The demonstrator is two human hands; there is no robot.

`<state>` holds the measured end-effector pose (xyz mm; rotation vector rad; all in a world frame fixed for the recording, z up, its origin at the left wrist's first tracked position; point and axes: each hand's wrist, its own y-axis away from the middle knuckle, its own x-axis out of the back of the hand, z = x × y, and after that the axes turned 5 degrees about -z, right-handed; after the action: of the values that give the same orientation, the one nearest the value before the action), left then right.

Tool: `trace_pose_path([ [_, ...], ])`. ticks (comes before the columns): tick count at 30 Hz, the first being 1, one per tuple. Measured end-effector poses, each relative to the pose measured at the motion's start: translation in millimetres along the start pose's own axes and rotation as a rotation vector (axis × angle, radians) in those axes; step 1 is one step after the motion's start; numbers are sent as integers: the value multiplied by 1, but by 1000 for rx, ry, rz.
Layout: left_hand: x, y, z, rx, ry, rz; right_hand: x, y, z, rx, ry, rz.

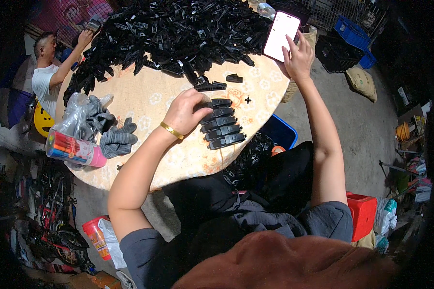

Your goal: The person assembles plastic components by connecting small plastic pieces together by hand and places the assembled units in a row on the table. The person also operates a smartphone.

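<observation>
A row of several black plastic clip-like parts (224, 129) lies side by side on the round table. My left hand (184, 111), a gold bracelet at its wrist, is at the row's far left end. Its thumb and bent fingers close around the end of a black part there; the fingertips are partly hidden. At the table's far right edge, a phone (281, 36) with a lit white screen leans on the heap. My right hand (299, 59) has its fingers apart, with fingertips at the screen. Just beyond the row lie a long black part (211, 87) and a short one (234, 78).
A big heap of black parts (178, 33) covers the far side. Grey gloves (118, 139), a plastic bag (74, 115) and a tub of coloured pens (74, 148) sit at left. A person (48, 72) works beyond them. Below the right edge stands a blue bin (285, 132).
</observation>
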<state>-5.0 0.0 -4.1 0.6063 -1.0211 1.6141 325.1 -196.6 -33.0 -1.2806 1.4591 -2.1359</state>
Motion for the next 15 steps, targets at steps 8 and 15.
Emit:
trace_pose_path([
  [8,0,0,0,0,7,3,-3,-2,1,-43,34,2],
  [15,1,0,0,-2,-4,-3,-5,-2,2,-51,12,8],
])
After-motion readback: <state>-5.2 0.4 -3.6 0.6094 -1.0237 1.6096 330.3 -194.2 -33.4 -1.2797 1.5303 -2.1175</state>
